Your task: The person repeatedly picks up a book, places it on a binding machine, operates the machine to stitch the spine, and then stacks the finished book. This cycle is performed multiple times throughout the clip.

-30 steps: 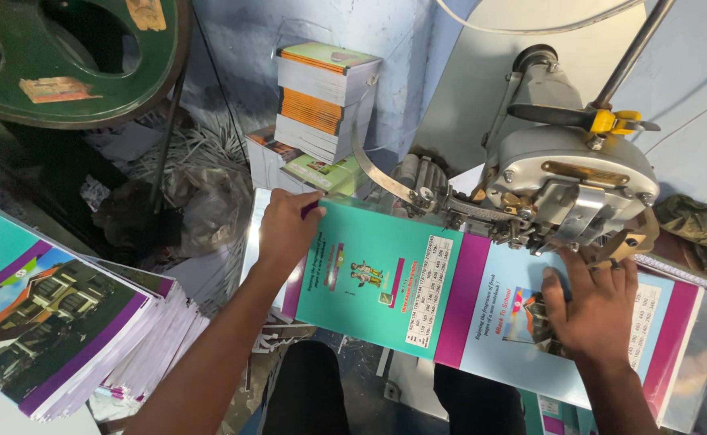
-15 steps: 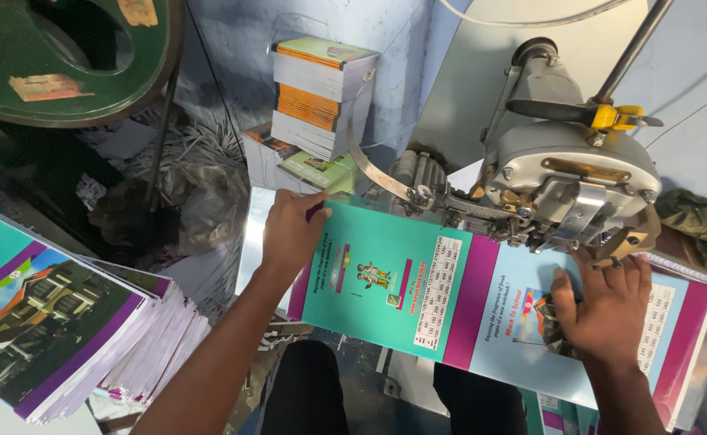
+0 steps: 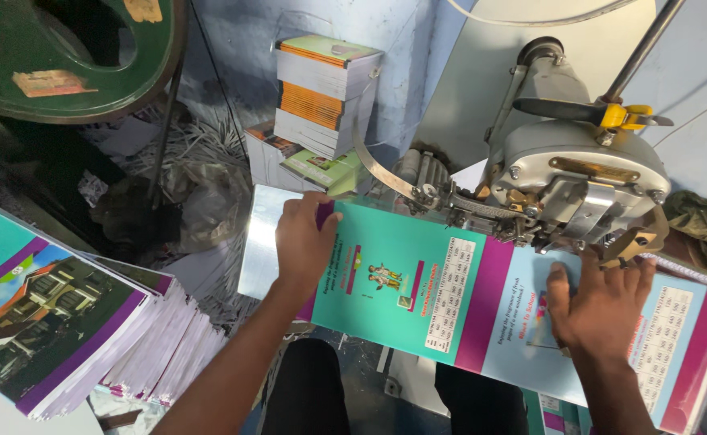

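A long printed cover sheet (image 3: 442, 290), teal and light blue with magenta bands, lies across a metal saddle under the head of a grey stitching machine (image 3: 579, 181). My left hand (image 3: 303, 242) presses flat on the sheet's left end, fingers together over its upper corner. My right hand (image 3: 603, 310) lies spread on the light blue part, just below the machine's head. Both palms rest on the sheet and neither grips it.
A fanned stack of printed covers (image 3: 72, 322) sits at the lower left. Bound book piles (image 3: 321, 97) stand against the blue wall behind. A green machine wheel (image 3: 72, 56) is at the top left, paper trimmings (image 3: 200, 153) below it. My knees are under the sheet.
The sheet has slid a little to the right under the machine head. Both hands stayed flat on it and moved with it.
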